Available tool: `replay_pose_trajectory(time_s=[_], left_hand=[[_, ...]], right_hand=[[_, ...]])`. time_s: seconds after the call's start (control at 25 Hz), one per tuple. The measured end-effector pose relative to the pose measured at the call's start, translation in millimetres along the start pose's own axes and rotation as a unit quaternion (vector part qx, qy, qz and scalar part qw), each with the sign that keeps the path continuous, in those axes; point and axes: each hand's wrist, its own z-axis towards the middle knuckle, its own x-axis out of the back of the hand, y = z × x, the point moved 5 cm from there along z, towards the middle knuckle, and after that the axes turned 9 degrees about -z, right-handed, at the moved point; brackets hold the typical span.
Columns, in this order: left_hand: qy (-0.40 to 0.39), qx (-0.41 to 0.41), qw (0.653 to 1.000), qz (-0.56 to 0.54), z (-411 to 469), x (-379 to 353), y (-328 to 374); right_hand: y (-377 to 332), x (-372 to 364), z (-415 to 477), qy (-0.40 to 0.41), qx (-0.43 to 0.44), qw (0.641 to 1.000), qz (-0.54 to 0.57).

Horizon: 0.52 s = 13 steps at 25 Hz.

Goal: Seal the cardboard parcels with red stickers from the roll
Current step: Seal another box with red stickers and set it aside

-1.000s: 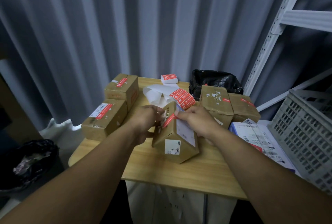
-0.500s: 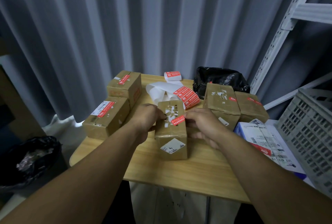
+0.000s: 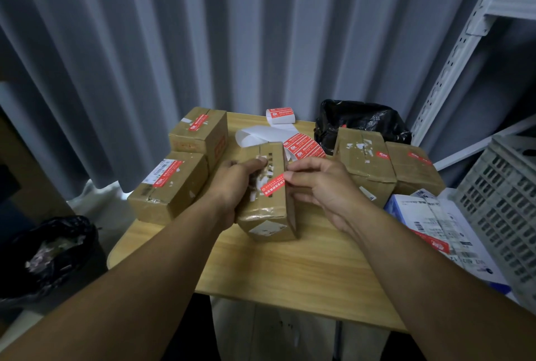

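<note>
One parcel in hand: a brown cardboard parcel (image 3: 266,210) stands at the middle of the frame on the light wooden table (image 3: 290,268), with torn white label scraps on its top.
Left hand: the left hand (image 3: 235,183) grips the parcel's left side, fingers curled round it and thumb laid over the top face.
Right hand: the right hand (image 3: 322,186) sits at the parcel's upper right edge, fingers bent, thumb and forefinger pinching the end of a red rectangular sticker (image 3: 272,185).
Sticker: it lies slantwise across the parcel's top, its left part flat on the cardboard and its right end at the edge, under the fingertips.
Roll: a white paper strip bearing red stickers (image 3: 303,147) loops just behind the parcel; a small white sticker roll (image 3: 280,115) stands near the table's far edge.
Left of centre: two brown stickered boxes, the rear left box (image 3: 200,136) behind the front left box (image 3: 168,186).
Right of centre: two more brown boxes, the inner right box (image 3: 364,169) touching the outer right box (image 3: 412,172), each with a small red sticker; a black plastic bag (image 3: 362,120) sits behind them.
Right edge: a grey plastic crate (image 3: 504,201), with white and blue mail packets (image 3: 429,221) between it and the table.
Lower left: a black bin bag (image 3: 49,250).
Background: a grey ribbed wall (image 3: 174,41); white metal shelving (image 3: 475,12) at upper right.
</note>
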Motion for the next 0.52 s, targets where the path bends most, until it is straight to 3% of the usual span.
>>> replay_pose_trajectory(time_s=[0.32, 0.52], left_hand=[[-0.039, -0.077, 0.992, -0.092, 2, 1, 12], [0.0, -0.09, 0.991, -0.098, 5, 6, 10]], right_hand=[[-13, -6, -1, 0.018, 0.11, 0.994, -0.007], [-14, -8, -3, 0.013, 0.118, 0.993, 0.0]])
